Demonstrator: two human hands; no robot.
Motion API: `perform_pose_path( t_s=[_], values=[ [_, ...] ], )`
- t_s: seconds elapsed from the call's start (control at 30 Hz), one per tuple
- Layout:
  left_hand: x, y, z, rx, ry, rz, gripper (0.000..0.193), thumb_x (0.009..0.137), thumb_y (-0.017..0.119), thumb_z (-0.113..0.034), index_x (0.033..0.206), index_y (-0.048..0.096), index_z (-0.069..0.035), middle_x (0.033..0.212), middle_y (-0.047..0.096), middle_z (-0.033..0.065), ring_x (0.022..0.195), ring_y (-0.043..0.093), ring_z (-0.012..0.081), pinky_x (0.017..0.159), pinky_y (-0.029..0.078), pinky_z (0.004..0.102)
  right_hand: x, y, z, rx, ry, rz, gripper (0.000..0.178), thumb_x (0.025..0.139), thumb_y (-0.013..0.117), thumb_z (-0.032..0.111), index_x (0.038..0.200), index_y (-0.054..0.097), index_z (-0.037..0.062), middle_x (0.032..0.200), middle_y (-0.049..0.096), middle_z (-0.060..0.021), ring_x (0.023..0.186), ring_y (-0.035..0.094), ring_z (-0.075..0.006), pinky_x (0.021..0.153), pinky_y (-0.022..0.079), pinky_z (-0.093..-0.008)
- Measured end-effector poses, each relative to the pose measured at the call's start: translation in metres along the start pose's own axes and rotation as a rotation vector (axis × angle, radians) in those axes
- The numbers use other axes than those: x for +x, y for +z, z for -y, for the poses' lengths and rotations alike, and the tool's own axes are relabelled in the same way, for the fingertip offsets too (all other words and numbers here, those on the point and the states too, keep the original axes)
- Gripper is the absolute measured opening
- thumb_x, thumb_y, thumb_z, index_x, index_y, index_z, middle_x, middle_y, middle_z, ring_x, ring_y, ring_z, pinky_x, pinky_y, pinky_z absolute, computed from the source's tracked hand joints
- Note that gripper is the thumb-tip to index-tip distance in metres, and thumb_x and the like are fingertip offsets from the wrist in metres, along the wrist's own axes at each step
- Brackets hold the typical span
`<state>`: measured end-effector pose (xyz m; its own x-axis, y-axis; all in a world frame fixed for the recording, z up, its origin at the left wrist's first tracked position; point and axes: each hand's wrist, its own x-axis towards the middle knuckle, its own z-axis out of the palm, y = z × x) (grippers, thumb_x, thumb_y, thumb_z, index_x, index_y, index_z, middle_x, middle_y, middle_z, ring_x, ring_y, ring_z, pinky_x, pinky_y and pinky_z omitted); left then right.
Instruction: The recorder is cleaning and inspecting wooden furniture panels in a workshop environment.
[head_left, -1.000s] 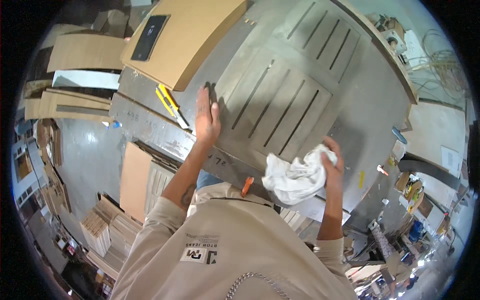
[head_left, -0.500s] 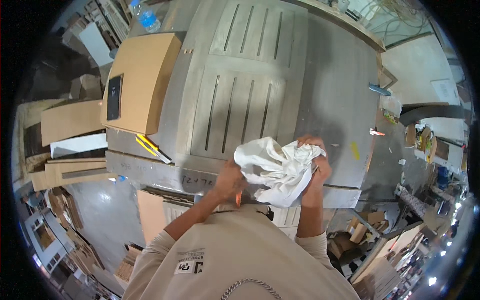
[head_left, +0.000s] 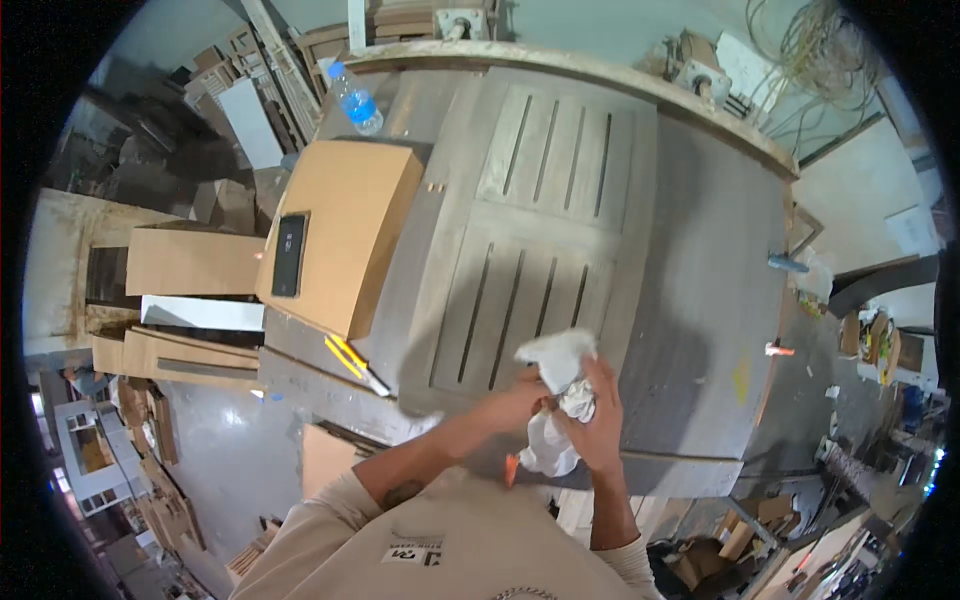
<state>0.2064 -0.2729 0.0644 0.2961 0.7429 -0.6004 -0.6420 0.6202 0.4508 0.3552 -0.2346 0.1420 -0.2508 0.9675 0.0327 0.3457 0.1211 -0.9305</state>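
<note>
A crumpled white cloth (head_left: 558, 362) is bunched between my two hands over the near edge of the work surface. My left hand (head_left: 532, 400) closes on it from the left, partly smeared by motion. My right hand (head_left: 600, 418) wraps round its right side, and a loose end of the cloth hangs below. Just beyond my hands lies a grey wooden door (head_left: 540, 228) with slotted panels, flat on a grey board (head_left: 705, 270).
To the left, a cardboard box (head_left: 350, 210) carries a black phone (head_left: 290, 256). A yellow utility knife (head_left: 352, 362) lies beside the box's near corner. Farther back stands a water bottle (head_left: 357, 102). A blue-grey tool (head_left: 787, 263) sits at the right edge.
The cloth was spread wider and is now gathered into a smaller bundle, with my hands closer together. The view has shifted, showing more of the far edge.
</note>
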Motion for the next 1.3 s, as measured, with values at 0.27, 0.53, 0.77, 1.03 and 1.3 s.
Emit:
perform_pose_path(
  t_s=[0.27,0.53,0.77,1.03,1.3],
  values=[
    [0.063,-0.103,-0.145,1.704,0.784,-1.083,0.055,0.093,0.053,-0.027,0.137,0.040,0.002,0.141,0.038,0.0266,0.128,0.039,0.0406,0.105,0.032,0.0510,0.157,-0.030,-0.054,-0.469,-0.081,-0.022,0.032,0.079,0.073,0.018,0.102,0.060,0.0016,0.096,0.060,-0.0192,0.088,0.060,-0.0382,0.075,0.049,-0.0461],
    [0.063,-0.107,-0.146,1.784,0.564,-0.969,0.062,0.098,0.044,-0.034,0.143,0.029,0.007,0.148,0.020,0.0333,0.139,0.021,0.0438,0.113,0.018,0.0533,0.401,0.016,-0.106,-1.133,-0.351,0.049,0.048,0.082,0.066,0.026,0.124,0.053,0.0082,0.120,0.054,-0.0184,0.115,0.049,-0.0373,0.095,0.040,-0.0510],
    [0.071,-0.103,-0.155,1.846,0.494,-0.906,0.064,0.099,0.039,-0.035,0.143,0.025,0.009,0.148,0.017,0.0351,0.140,0.018,0.0452,0.113,0.016,0.0549,0.531,0.104,-0.160,-1.150,-0.461,-0.230,0.044,0.081,0.061,0.017,0.122,0.053,0.0044,0.128,0.051,-0.0212,0.121,0.045,-0.0424,0.098,0.038,-0.0568],
    [0.071,-0.112,-0.153,1.835,0.459,-0.907,0.065,0.098,0.042,-0.034,0.144,0.022,0.008,0.147,0.016,0.0361,0.138,0.019,0.0486,0.112,0.015,0.0579,0.549,0.070,-0.137,-1.140,-0.562,0.157,0.045,0.080,0.057,0.010,0.125,0.054,0.0084,0.125,0.053,-0.0205,0.115,0.050,-0.0377,0.095,0.043,-0.0493],
    [0.075,-0.107,-0.158,1.930,0.397,-0.923,0.067,0.095,0.045,-0.034,0.143,0.027,0.009,0.148,0.017,0.0353,0.138,0.020,0.0475,0.112,0.017,0.0576,0.559,0.166,-0.127,-1.107,-0.640,-0.089,0.030,0.079,0.058,0.009,0.108,0.061,0.0061,0.107,0.059,-0.0172,0.102,0.057,-0.0359,0.086,0.049,-0.0462]
  ],
)
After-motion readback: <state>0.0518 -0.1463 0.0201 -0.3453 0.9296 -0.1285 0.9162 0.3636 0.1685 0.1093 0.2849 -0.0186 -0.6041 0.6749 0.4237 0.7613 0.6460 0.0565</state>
